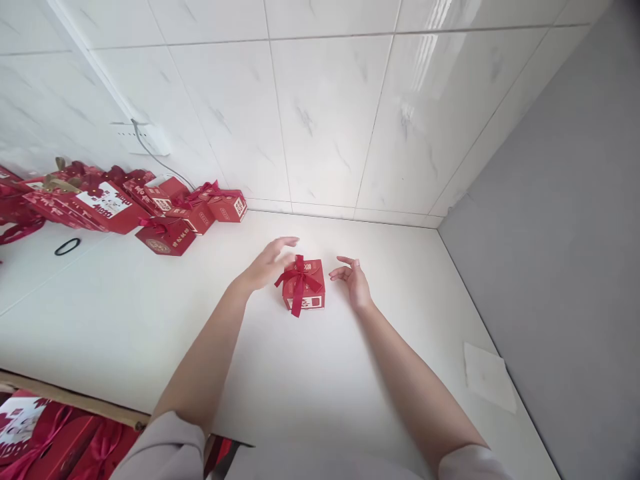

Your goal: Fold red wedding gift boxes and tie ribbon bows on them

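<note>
A small red gift box [314, 272] with a dark red ribbon bow [300, 280] stands on the white table [300, 373], in the middle of the view. Just to its upper left is my left hand [270, 263], fingers apart and holding nothing; its fingertips are close to the bow. On the right of the box, a small gap away from it, my right hand [354, 281] has its fingers spread and curved, with nothing in them.
Several red gift boxes [167, 235] and bags [113, 203] line the wall at the left. A black ring [67, 247] lies near them. White paper [489, 377] rests at the right beside a grey partition [565, 220]. More red packages [70, 443] fill the lower left.
</note>
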The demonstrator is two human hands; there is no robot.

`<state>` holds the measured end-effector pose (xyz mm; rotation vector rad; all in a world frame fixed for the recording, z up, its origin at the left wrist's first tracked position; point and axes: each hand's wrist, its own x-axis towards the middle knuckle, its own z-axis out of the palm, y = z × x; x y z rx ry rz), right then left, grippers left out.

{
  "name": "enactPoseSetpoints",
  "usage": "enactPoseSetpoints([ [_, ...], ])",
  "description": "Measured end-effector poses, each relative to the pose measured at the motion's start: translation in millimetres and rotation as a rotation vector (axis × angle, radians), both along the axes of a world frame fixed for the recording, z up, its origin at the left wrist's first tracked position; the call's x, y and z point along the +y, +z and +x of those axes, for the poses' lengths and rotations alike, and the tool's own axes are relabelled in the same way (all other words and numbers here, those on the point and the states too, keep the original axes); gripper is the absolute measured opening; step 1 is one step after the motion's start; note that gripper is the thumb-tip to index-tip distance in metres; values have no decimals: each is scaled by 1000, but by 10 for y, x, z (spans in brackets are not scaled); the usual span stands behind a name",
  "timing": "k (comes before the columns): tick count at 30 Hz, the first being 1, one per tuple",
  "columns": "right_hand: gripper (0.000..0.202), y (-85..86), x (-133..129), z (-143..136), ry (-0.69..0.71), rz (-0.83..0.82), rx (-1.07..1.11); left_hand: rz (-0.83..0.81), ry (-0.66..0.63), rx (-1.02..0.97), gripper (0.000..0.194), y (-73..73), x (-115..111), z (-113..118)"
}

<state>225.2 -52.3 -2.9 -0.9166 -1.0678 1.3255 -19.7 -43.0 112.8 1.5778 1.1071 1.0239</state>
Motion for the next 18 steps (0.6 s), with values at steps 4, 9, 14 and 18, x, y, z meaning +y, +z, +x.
enactPoseSetpoints([
  [4, 62, -15, -3, -6, 7, 12, -4, -25, -208, 271, 78, 181, -123, 297],
  [9, 60, -30, -3, 56, 27, 19, -28, -41, -172, 432, 80, 197, -174, 520],
  [14, 60, -70, -26, 119, 21, 19, -71, -138, -90, 335, 60, 686, -543, -58],
  [18, 57, -92, -61, 121, 22, 27, -122, -202, 308, 425, 38, 1232, -1178, -968],
])
